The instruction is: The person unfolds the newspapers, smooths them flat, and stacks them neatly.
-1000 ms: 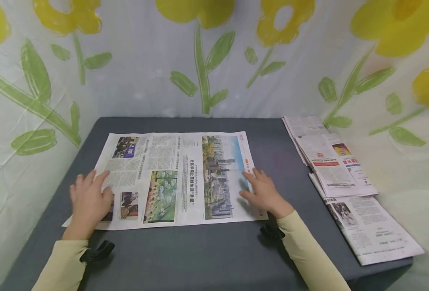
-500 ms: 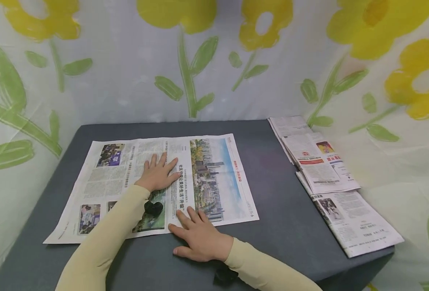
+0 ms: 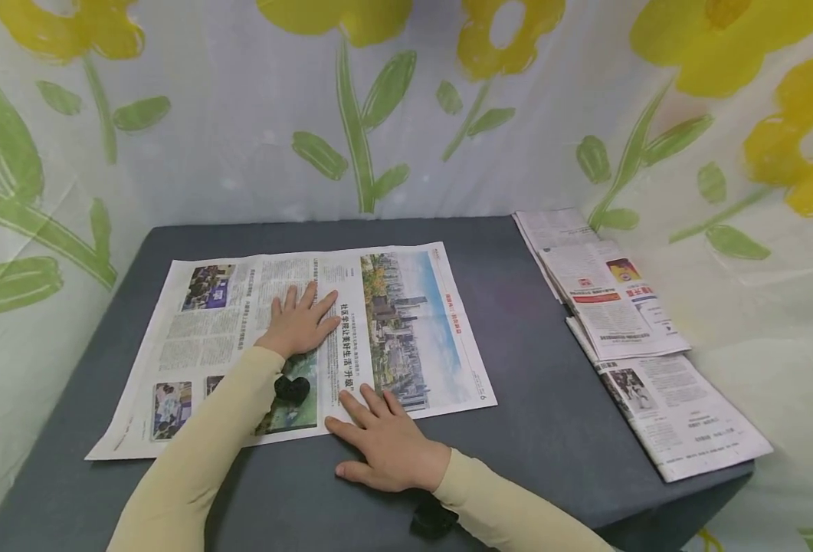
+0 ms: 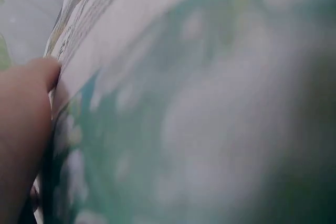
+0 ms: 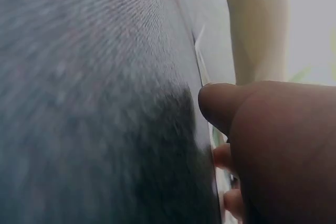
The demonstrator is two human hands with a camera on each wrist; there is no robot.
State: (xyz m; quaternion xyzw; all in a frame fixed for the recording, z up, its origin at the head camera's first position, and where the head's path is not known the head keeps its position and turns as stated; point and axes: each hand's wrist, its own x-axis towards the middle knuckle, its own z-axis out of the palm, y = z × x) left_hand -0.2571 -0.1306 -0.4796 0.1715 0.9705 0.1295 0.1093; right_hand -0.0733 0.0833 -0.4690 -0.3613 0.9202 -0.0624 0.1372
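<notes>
An opened-out newspaper sheet (image 3: 420,330) with a city photo on its right half lies flat on the dark grey table. My left hand (image 3: 299,320) rests on the middle of the sheet, fingers spread and straight. In the left wrist view its thumb (image 4: 44,74) lies on the paper beside a blurred green picture (image 4: 121,129). My right hand (image 3: 391,443) lies at the sheet's near edge, fingertips over the paper and the thumb on the tablecloth. The right wrist view has that thumb (image 5: 220,103) low over the grey cloth. Neither hand grips anything.
A stack of folded newspapers (image 3: 689,422) lies along the table's right edge, overlapping one another. The dark grey table (image 3: 516,460) meets a flower-printed curtain (image 3: 227,115) at the back and sides. Black straps (image 3: 292,391) sit at both wrists.
My left hand has moved from the sheet's left side to its middle. The right hand has come left from the right edge to the near edge. The view has shifted slightly.
</notes>
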